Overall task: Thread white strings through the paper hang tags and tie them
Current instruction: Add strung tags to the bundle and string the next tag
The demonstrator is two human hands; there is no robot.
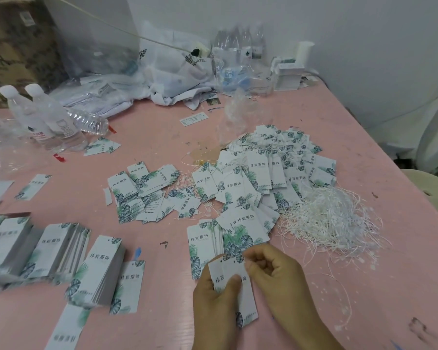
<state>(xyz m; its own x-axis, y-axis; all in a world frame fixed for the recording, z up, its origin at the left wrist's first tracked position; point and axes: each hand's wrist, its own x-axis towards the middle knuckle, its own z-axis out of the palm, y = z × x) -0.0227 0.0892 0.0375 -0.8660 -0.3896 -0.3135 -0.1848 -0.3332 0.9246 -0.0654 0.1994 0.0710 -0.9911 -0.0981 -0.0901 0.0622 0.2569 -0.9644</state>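
My left hand (215, 299) grips a small set of white leaf-printed hang tags (243, 296) near the table's front edge, thumb across their face. My right hand (271, 271) has its fingers curled at the tags' top corner by the punched hole, pinching there; whether a string is between the fingers I cannot tell. A tangled heap of white strings (331, 218) lies just right of my hands. A big pile of tags with strings in them (271, 170) covers the table's middle right. Loose tags (142, 195) lie in the centre.
Stacks of unthreaded tags (58, 251) stand at the front left on the pink table (149, 137). Water bottles (48, 120) stand at the left, plastic bags and more bottles (177, 69) at the back. A white box (288, 77) sits near the wall.
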